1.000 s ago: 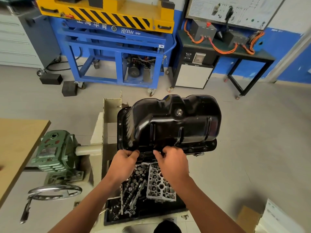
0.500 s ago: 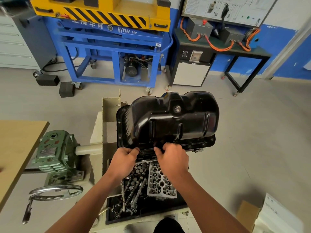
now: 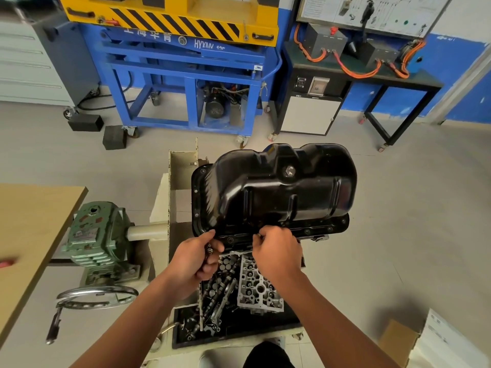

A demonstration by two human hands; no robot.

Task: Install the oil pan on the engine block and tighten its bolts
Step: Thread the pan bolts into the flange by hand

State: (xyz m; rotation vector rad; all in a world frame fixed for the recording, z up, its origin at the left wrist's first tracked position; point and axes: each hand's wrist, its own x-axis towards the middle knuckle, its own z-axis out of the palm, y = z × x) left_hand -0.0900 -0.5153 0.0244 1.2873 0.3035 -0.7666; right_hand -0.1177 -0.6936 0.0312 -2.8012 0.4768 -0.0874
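Left hand (image 3: 196, 258) now sits slightly nearer than before, clutching bolts (image 3: 210, 251). Right hand (image 3: 276, 253), fingers curled, meets the near flange of the stand-mounted oil pan (image 3: 279, 192); its grasp cannot be determined. Parts tray (image 3: 265, 326) lies nearer, green gearbox (image 3: 93, 235) left.

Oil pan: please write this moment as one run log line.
pan: sump up | left hand: holds bolt | right hand: curled at near flange

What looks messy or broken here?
Nothing looks broken or spilled. The only mess is the loose metal parts lying jumbled in the black tray below the oil pan.
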